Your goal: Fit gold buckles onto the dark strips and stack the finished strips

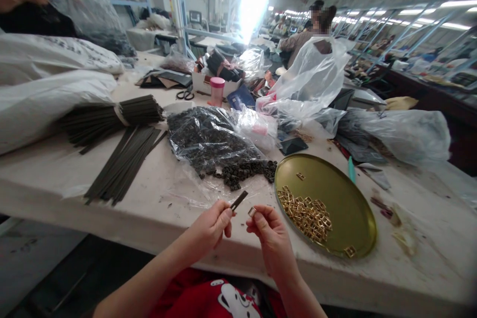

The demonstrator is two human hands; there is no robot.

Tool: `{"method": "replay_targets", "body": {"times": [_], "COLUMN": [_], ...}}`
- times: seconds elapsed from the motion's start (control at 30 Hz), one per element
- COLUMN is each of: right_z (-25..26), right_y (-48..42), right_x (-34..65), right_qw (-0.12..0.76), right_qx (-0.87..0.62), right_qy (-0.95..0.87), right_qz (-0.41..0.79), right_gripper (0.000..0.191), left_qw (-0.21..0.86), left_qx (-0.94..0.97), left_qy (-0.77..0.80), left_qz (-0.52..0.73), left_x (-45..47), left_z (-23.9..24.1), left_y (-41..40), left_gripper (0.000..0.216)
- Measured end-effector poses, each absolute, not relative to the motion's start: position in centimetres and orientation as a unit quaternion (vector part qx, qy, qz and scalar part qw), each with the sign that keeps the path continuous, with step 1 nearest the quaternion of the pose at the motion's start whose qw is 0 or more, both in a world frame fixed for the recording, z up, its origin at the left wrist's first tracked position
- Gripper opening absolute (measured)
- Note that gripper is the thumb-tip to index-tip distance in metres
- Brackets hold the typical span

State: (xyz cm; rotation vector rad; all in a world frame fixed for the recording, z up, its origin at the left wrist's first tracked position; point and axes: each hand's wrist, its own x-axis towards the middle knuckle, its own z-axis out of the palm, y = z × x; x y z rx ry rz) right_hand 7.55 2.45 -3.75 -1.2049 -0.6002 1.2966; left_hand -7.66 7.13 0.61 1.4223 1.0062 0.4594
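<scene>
Near the table's front edge, my left hand [214, 225] pinches a short dark strap [240, 199], which points up and to the right. A small gold buckle [252, 211] is gripped between the thumb and fingers of my right hand [269, 231]. The strap and the buckle are close together but apart. Right of my hands lies a round gold tray [350, 208] with a heap of gold buckles [307, 213] along its left side. Beyond my hands, small black loops [238, 174] spill from a clear plastic bag [212, 136].
At the left lie a tied bundle of dark strips [112, 113] and loose dark strips [124, 164], beside white sacks [48, 94]. Farther back are scissors [185, 93], a pink-lidded jar [217, 91] and plastic bags [309, 79]. Another person [305, 42] is in the background.
</scene>
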Motion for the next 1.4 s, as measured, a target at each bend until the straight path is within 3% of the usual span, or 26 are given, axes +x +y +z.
{"method": "replay_targets", "body": {"times": [0.13,0.4,0.67,0.87,1.23,1.4], "right_z": [-3.5,-2.3,-3.0,-2.9,-3.5,-3.6], "right_y": [2.2,2.6,2.9,2.7,2.2,2.1], "right_x": [8.4,8.7,9.2,8.9,8.4,7.3], "right_qw": [0.582,0.574,0.584,0.54,0.465,0.501], "right_qx": [-0.494,-0.445,-0.453,-0.454,-0.457,-0.465], "right_qy": [-0.279,-0.215,-0.162,-0.178,-0.334,-0.308], "right_qz": [0.583,0.653,0.653,0.686,0.681,0.661], "right_gripper": [0.021,0.028,0.023,0.023,0.021,0.028], "left_qw": [0.632,0.621,0.61,0.61,0.654,0.681], "left_qx": [0.642,0.666,0.667,0.667,0.636,0.615], "left_qy": [0.421,0.409,0.424,0.424,0.408,0.386], "left_qz": [0.106,0.055,0.044,0.052,0.048,0.087], "left_x": [-8.7,-9.3,-9.3,-9.1,-9.3,-8.2], "left_z": [1.1,1.2,0.9,0.8,0.2,-0.2], "left_y": [7.3,7.2,7.5,7.5,7.0,6.4], "left_gripper": [0.026,0.028,0.028,0.028,0.028,0.025]}}
